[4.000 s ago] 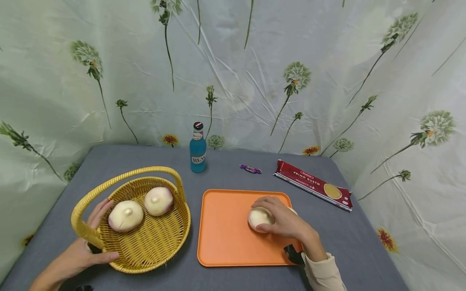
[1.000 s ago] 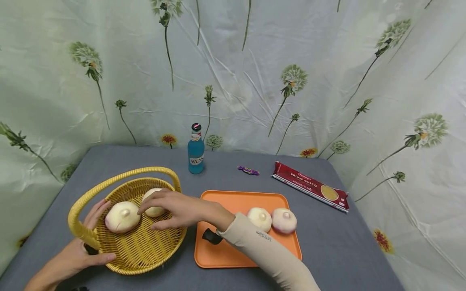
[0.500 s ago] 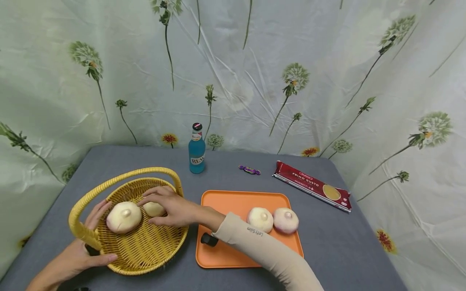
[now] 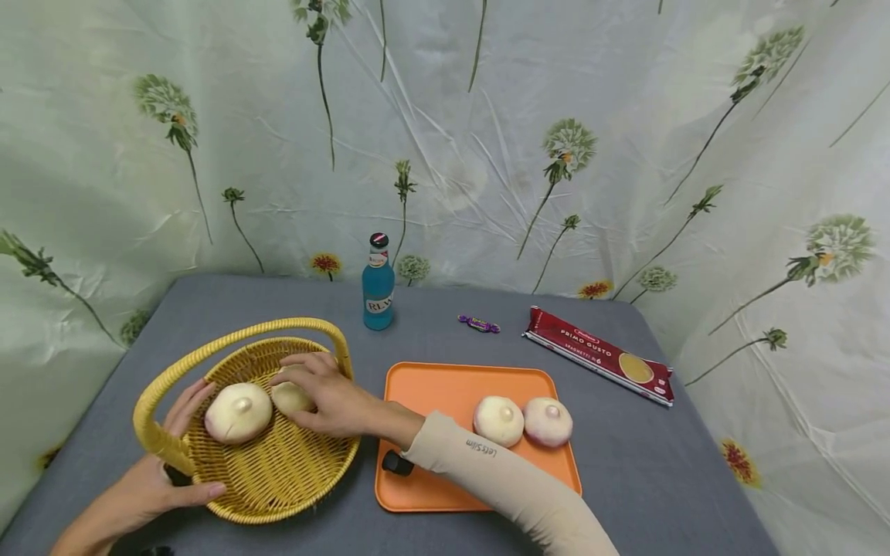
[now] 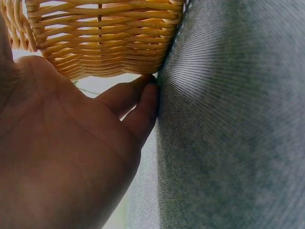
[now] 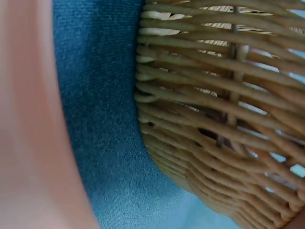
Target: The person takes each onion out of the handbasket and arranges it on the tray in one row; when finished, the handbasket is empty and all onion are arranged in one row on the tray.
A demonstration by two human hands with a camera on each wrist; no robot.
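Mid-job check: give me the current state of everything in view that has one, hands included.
Right hand: curled round an onion in the basket.
Left hand: braced on the basket's outer wall, fingers straight.
Second onion: loose in basket.
Two onions: on the orange tray, touching.
Bottle: upright, capped.
Spaghetti pack: flat, sealed.
Candy: wrapped.

- I read "PRIMO GUSTO" in white on the red pasta pack [image 4: 599,354]; a smaller line under it looks like "SPAGHETTI" with a number, but I can't make it out for sure.
- I read "RLW" on the blue bottle [image 4: 378,290]; its neck label is too small to read.
- I read "Let's Slim" on the sleeve [image 4: 481,447].
- The candy [image 4: 478,323] bears print I can't read.
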